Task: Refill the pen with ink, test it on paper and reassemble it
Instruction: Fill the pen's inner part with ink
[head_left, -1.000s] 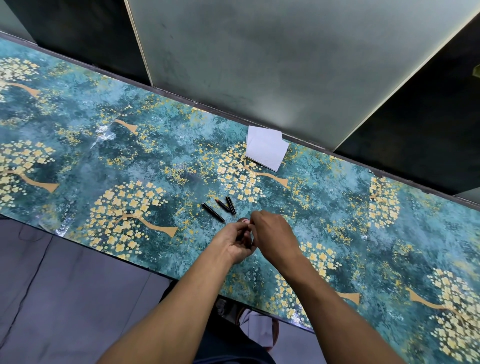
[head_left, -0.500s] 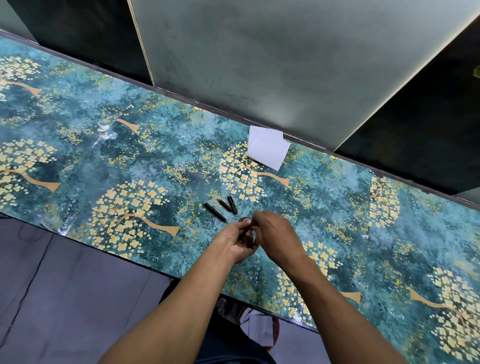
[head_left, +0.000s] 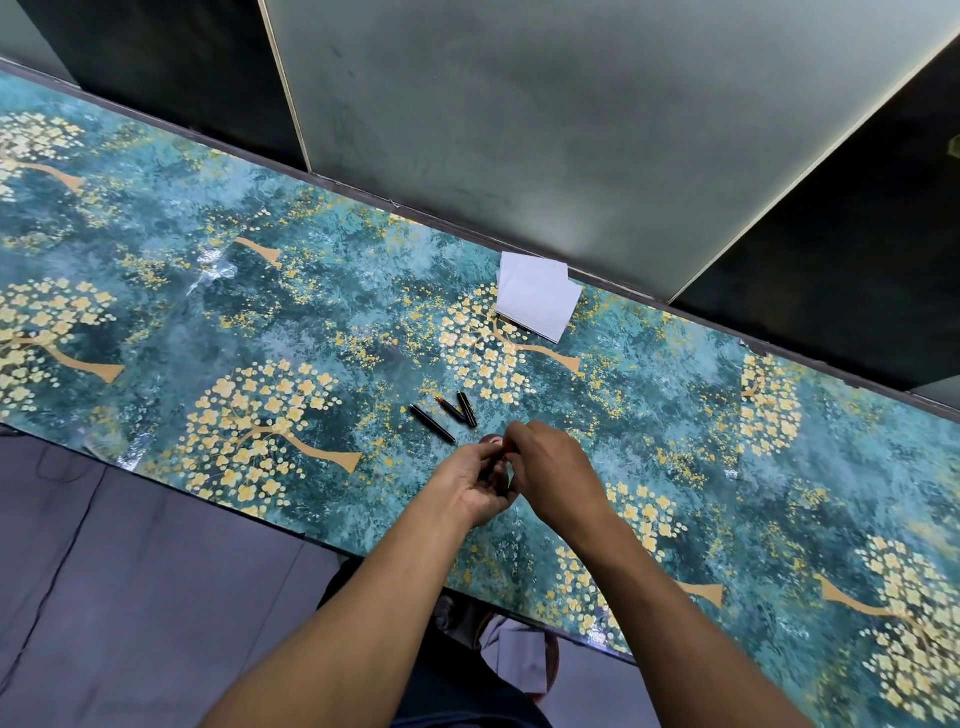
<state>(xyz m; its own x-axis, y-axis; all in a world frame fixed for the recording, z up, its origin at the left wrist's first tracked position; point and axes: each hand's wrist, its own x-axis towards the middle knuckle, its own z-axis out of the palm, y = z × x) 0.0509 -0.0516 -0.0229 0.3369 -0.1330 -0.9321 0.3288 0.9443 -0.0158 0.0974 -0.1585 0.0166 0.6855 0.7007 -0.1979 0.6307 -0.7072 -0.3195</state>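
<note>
Near edge of the tabletop (head_left: 156, 322): both hands are meeting over a small object just in from the edge. Left hand (head_left: 475, 480) is curling palm-up, fingers folding around something small. Right hand (head_left: 553, 475) is coming in from above, fingertips pinching at the same spot. A small round reddish-white thing (head_left: 492, 441) is peeking out between the fingertips; probably the ink bottle's cap or mouth, but too hidden to call. Both hands are closing on it, cannot tell which is carrying the load.

Just past the hands, toward the middle of the tabletop, three dark pen parts are lying loose: a long barrel (head_left: 432, 424) to the left, a section with a reddish tip (head_left: 450, 407) and a short cap-like piece (head_left: 467, 410), those two touching at the near ends in a V.

Handling guess: the parts are looking light, stiff, glossy, so slippery and prone to rolling on this slick patterned surface. Better pinching each mid-length across the body, keeping off the tip end, which is likely fragile and inky. If that is an ink bottle, it needs bracing upright in the left while the right is twisting.

Far edge, against the wall panel: folded white paper (head_left: 537, 296) is sitting well apart from the pen parts, soft and light, would need pinning down while testing.
</note>
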